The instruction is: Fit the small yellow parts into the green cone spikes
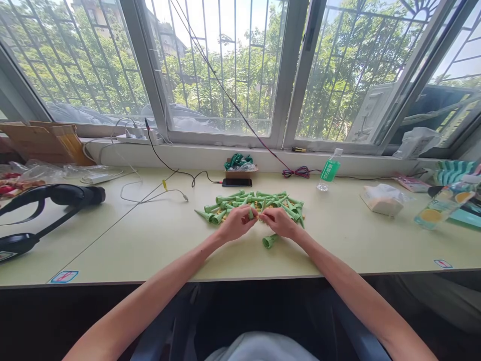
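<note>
My left hand [236, 222] is closed around a small green plastic cone [251, 214], held just in front of a heap of similar cones. Close beside it, my right hand [279, 221] is pinched, its fingertips almost meeting the left ones. What those fingertips hold, if anything, is too small to make out. The heap of green cones [233, 199] spreads behind both hands, with small tan bits mixed in among them. One loose green cone [269, 241] lies under my right wrist, its wide ribbed mouth facing left.
Behind the heap are a black phone [236, 182] and a small open box [240, 171] with green wrapping. A bottle [329, 170] and a tissue pack [383, 199] stand right. A black headset [48, 200] and a white cable [158, 194] lie left.
</note>
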`<action>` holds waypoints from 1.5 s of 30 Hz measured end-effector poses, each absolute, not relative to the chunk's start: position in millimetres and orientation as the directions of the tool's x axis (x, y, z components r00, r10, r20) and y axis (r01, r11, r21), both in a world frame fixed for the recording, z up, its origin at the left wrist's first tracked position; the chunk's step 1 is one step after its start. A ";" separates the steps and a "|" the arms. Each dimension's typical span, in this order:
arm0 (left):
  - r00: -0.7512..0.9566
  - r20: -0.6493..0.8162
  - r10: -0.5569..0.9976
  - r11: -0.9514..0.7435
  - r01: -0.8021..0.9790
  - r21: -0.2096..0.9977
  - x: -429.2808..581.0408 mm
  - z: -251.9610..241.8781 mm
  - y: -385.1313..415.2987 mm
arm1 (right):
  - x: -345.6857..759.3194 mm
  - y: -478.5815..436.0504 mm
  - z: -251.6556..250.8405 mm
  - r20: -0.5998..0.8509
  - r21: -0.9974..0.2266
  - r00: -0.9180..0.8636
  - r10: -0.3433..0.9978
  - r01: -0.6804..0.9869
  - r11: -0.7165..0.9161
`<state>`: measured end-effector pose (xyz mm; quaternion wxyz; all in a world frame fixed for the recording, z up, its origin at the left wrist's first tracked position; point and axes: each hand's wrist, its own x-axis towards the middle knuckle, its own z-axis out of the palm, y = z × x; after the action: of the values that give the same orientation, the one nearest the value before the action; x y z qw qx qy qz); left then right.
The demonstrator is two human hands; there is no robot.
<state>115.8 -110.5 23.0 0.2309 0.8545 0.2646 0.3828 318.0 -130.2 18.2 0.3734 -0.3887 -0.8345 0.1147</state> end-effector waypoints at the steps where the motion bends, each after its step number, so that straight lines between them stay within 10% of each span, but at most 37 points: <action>1: 0.566 0.532 0.630 -0.753 0.279 0.596 115.8 22.8 -110.3 | 318.0 -130.2 18.4 0.525 -0.488 -0.425 0.737 0.560 0.670; 45: 0.521 0.567 0.638 -0.763 0.326 0.559 116.2 26.2 -111.4 | 317.7 -130.6 19.2 0.515 -0.528 -0.395 0.761 0.552 0.645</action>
<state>116.2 -111.4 26.2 0.1957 0.8498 0.2835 0.3989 317.7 -130.6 19.2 0.3791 -0.3985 -0.8238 0.1372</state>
